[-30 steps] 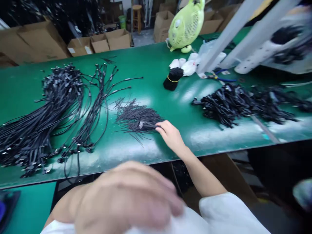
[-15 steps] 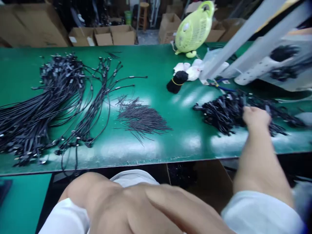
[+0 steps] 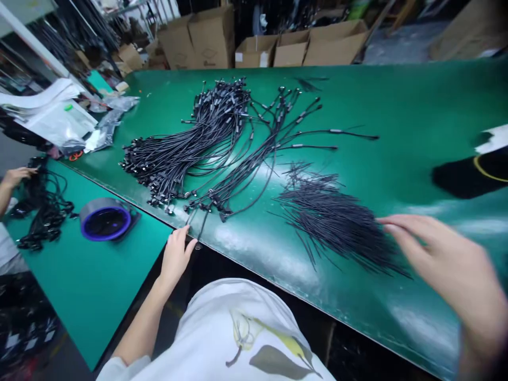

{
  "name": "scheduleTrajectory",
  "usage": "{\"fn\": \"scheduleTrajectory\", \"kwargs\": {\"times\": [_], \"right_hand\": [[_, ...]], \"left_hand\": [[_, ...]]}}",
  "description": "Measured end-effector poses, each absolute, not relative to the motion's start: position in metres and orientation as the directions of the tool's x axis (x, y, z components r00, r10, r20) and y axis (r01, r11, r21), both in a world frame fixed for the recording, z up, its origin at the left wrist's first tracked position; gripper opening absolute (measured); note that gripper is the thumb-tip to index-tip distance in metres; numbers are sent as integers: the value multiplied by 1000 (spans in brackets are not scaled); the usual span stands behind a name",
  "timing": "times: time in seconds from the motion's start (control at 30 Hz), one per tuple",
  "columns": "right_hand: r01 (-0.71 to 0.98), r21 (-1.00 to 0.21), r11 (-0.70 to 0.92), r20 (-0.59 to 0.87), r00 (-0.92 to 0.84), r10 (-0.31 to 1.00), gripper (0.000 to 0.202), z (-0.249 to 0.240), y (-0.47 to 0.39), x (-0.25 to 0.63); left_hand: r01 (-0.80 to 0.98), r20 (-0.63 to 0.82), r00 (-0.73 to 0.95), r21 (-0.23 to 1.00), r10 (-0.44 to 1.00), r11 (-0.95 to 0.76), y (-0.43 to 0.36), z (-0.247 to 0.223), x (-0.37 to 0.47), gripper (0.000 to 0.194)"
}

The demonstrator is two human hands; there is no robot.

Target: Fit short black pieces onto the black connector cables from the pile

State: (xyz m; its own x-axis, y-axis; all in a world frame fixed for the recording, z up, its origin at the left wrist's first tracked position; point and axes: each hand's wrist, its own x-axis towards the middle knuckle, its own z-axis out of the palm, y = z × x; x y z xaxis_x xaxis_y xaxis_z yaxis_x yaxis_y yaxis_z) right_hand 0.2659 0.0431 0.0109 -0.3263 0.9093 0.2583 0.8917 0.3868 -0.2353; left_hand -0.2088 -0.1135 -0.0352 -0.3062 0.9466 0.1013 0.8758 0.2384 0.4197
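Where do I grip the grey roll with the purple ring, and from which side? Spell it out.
Pinch the upper wall of the grey roll, coming from above, thumb in the hole and fingers on the outside. The hole faces the camera and looks roomy enough; the grey wall shows above it. Probably avoid the right side, where a dark item sits close.

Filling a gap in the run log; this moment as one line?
left hand: at table edge, by smaller cable bunch | right hand: fingertips at thin black strands, grip unclear | rest: larger cable bunch, purple-rimmed roll
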Motion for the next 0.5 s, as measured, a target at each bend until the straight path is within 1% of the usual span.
{"fn": "scheduleTrajectory", "kwargs": {"times": [0.07,0.1,0.13,0.2,0.27,0.3,0.37,0.43,0.5], "right_hand": [[757,-354,549,236,-496,836,26,12,54,206],[692,-381,613,213,-580,787,26,13,60,174],[638,-383,668,176,-659,731,27,15,64,141],[546,-337,767,120,-783,610,27,20,66,80],[462,-267,846,86,-863,498,27,24,61,28],[418,-242,875,75,-892,447,28,26,57,7],[339,-225,913,73,-929,363,28,28,53,-27],[312,-218,925,100,-935,339,30,26,59,-52],[371,-194,908,130,-908,399,32,19,74,-69]], "left_hand": [[806,-5,-325,521,946,280,-125,-44,-219,38],[772,-19,-344,563,939,294,-127,-46,-220,36],[752,-1,-377,584,926,307,-126,-47,-221,35],[760,104,-453,564,885,323,-122,-48,-223,35],[802,209,-470,506,857,317,-119,-50,-228,34],[823,233,-452,482,861,301,-118,-51,-231,34],[852,214,-390,454,896,262,-119,-56,-237,34],[862,167,-338,449,926,234,-121,-60,-241,30],[850,154,-321,481,934,213,-120,-61,-246,26]]}}
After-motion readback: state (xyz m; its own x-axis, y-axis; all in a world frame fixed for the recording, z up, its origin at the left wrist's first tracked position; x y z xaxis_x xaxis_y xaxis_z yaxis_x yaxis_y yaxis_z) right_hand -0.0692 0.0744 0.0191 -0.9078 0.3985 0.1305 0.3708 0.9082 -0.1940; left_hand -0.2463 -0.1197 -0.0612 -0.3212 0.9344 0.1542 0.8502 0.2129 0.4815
